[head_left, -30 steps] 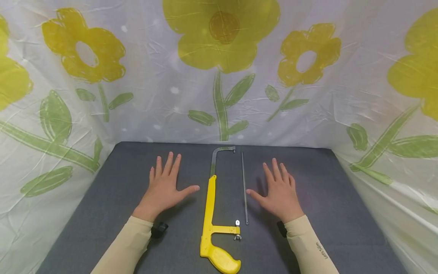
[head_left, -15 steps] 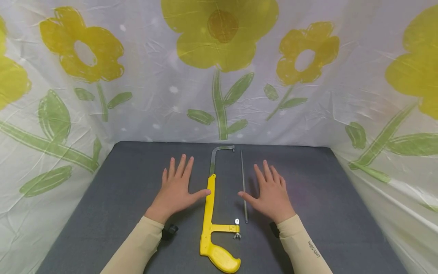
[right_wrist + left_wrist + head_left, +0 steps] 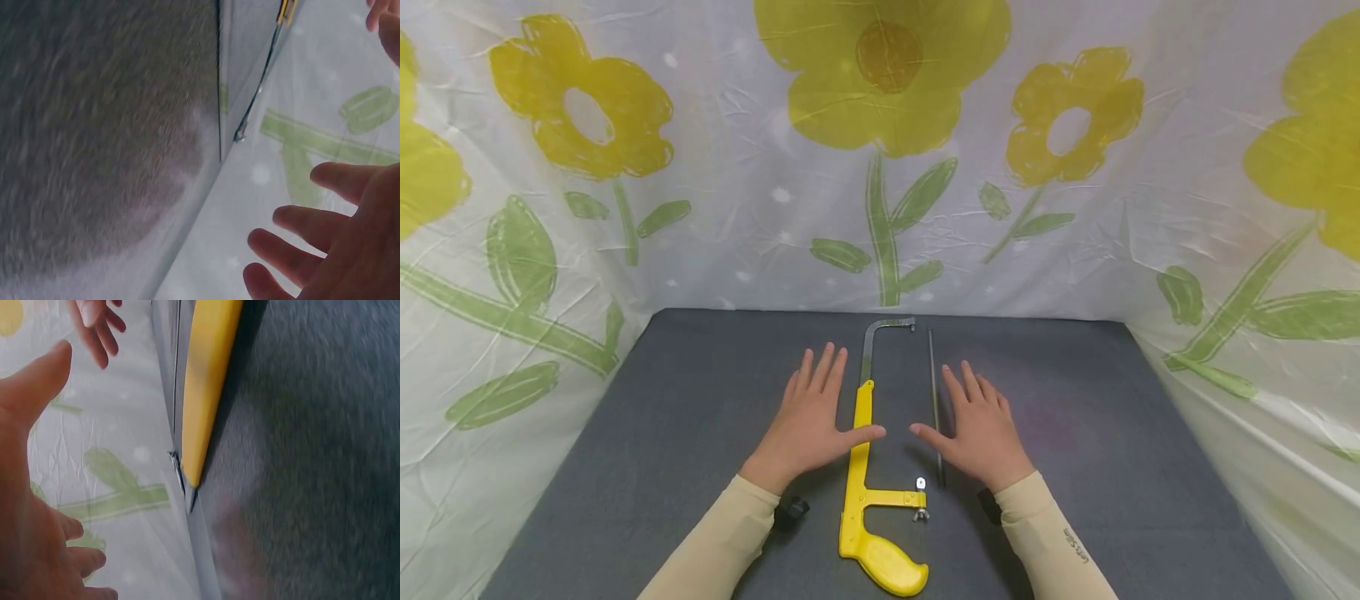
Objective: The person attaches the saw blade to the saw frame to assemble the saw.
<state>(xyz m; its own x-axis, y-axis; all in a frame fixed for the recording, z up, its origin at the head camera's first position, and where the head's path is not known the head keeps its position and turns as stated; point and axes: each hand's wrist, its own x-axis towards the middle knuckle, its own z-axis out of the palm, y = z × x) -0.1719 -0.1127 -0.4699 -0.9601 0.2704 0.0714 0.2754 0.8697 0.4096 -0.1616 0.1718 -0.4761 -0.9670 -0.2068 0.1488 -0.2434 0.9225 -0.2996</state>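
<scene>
A hacksaw frame (image 3: pixel 854 475) with a yellow handle and a bent steel front arm lies lengthwise on the dark grey table. To its right lies a thin, straight hacksaw blade (image 3: pixel 935 375), separate from the frame. My left hand (image 3: pixel 808 429) hovers over the frame's left side, fingers spread, its thumb overlapping the yellow part in the head view. Above the blade's lower half is my right hand (image 3: pixel 985 433), thumb stretched across it, fingers spread. Both hands hold nothing. The left wrist view shows the yellow frame (image 3: pixel 209 381) below the left hand; the right wrist view shows the blade (image 3: pixel 219 81) edge-on.
A wing nut (image 3: pixel 921 516) sits on the short yellow cross arm of the frame. Behind the table (image 3: pixel 700 358) and along both sides hangs a white curtain (image 3: pixel 737 208) printed with yellow flowers and green leaves.
Both hands have moved inward toward each other, the left one to the right and the right one to the left. The frame and blade lie where they were.
</scene>
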